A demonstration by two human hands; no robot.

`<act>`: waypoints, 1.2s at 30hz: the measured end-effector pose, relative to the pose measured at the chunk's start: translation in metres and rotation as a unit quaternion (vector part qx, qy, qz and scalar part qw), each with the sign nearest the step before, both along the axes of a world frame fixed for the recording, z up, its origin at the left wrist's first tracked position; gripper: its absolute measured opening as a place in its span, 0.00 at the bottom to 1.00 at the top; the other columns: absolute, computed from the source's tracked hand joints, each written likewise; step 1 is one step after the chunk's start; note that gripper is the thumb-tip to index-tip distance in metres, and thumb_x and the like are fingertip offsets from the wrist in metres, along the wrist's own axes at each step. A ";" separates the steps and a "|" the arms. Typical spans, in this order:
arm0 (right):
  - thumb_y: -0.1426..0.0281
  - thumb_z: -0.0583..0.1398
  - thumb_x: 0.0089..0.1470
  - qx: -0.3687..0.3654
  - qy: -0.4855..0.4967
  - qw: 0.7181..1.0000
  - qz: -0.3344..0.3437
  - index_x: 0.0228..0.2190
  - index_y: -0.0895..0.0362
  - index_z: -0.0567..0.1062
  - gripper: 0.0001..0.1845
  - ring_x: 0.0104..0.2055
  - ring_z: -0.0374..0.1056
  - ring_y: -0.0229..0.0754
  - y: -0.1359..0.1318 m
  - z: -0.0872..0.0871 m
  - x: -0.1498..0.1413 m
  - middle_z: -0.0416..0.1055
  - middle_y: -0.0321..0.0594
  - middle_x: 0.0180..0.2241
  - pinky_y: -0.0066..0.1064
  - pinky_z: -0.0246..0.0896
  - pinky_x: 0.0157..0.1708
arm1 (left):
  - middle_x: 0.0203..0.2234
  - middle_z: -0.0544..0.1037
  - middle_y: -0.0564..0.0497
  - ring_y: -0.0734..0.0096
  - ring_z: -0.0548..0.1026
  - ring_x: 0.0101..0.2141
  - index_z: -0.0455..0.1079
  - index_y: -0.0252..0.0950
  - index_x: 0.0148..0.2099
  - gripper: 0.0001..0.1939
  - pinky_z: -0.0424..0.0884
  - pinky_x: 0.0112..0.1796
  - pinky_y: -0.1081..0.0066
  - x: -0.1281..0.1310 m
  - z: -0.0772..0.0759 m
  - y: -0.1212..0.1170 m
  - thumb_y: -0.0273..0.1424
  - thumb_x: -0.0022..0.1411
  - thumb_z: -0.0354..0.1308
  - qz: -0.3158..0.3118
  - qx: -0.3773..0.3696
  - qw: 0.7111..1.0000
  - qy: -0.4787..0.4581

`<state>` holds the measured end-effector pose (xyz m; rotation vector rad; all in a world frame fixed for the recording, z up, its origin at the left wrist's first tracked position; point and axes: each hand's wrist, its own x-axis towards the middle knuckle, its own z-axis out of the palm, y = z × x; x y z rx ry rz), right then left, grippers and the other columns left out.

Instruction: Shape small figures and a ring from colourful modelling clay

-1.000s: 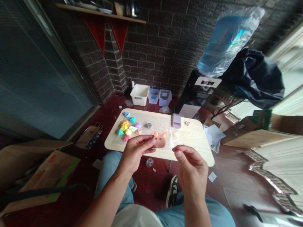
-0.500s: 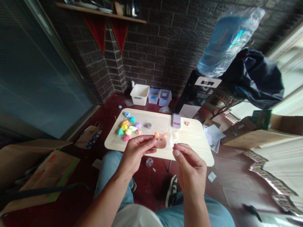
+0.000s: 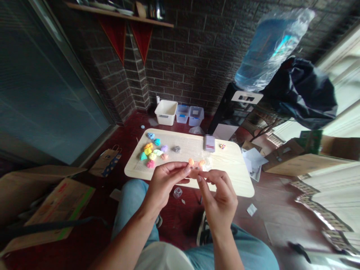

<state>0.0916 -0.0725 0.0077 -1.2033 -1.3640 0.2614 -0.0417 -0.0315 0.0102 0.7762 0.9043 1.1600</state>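
A brown clay figure with two orange clay lumps on top and small dark dots below them is held above the table's near edge. My left hand pinches it from the left between thumb and fingers. From the right, my right hand brings its closed thumb and index fingertip against the figure's lower right part. Whatever lies between those fingertips is too small to make out. Beyond the hands, several coloured clay lumps lie on the table's left side, with a grey clay lump nearer the middle.
The light wooden table carries a bubble-wrap sheet, a small pixelated box and a small multicoloured lump. Plastic bins stand behind it. A water dispenser is at the back right; an open cardboard box sits left.
My right hand has moved left and its fingertips now meet the clay figure. The left hand has shifted slightly right with the figure.
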 end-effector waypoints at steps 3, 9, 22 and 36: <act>0.77 0.63 0.55 0.014 -0.041 0.999 -0.021 0.35 0.53 0.78 0.08 0.34 0.67 0.39 0.000 0.000 -0.002 0.68 0.36 0.30 0.32 0.63 0.33 | 0.33 0.84 0.47 0.69 0.81 0.32 0.79 0.34 0.38 0.13 0.77 0.33 0.75 0.001 0.000 -0.001 0.35 0.51 0.70 -0.013 0.010 1.000 -0.001; 0.77 0.63 0.54 0.020 -0.072 0.996 -0.047 0.35 0.53 0.78 0.08 0.33 0.67 0.39 0.000 0.001 -0.005 0.67 0.36 0.30 0.32 0.63 0.33 | 0.35 0.84 0.45 0.67 0.81 0.36 0.78 0.33 0.40 0.13 0.77 0.35 0.75 0.001 0.002 -0.004 0.35 0.54 0.68 -0.026 0.022 0.999 0.002; 0.74 0.65 0.53 0.024 -0.080 0.994 -0.067 0.28 0.54 0.75 0.05 0.31 0.67 0.38 0.002 0.001 -0.005 0.68 0.35 0.27 0.31 0.63 0.31 | 0.37 0.83 0.42 0.63 0.82 0.37 0.77 0.32 0.40 0.16 0.77 0.35 0.71 0.002 0.007 -0.003 0.36 0.52 0.69 -0.024 0.013 1.000 0.010; 0.74 0.66 0.53 0.030 -0.131 0.989 -0.068 0.28 0.54 0.75 0.05 0.30 0.64 0.39 0.001 0.001 -0.002 0.69 0.35 0.26 0.33 0.58 0.31 | 0.37 0.84 0.42 0.63 0.82 0.37 0.77 0.32 0.40 0.15 0.77 0.35 0.72 0.002 0.006 -0.003 0.36 0.53 0.68 -0.028 0.017 0.999 0.020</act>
